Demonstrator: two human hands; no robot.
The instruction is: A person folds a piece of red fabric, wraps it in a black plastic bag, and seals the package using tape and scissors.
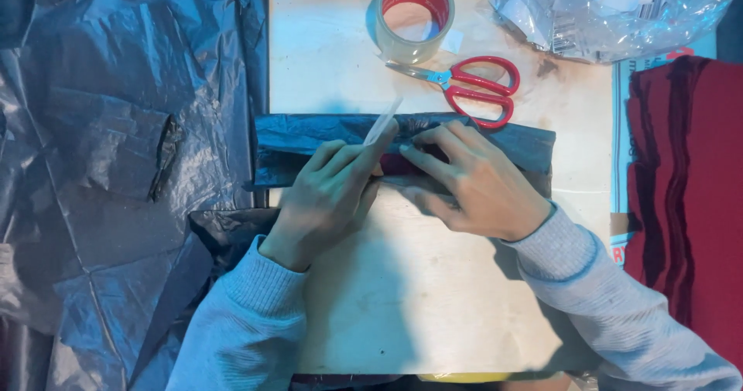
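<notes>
On the table, both hands press on a long parcel wrapped in dark plastic, which lies flat just below the scissors. The left hand pinches a strip of clear tape between thumb and forefinger over the parcel's middle (a patch of dark red shows there), while the right hand lies beside it, fingers spread flat on the wrap. A tape roll stands above the scissors, folded red cloth lies to their right, and loose dark plastic sheeting lies far to their left.

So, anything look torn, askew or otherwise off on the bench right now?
One thing: the big black plastic sheet draped at the left has a tear near its middle. The black-wrapped parcel under both hands shows a gap with red inside.
</notes>
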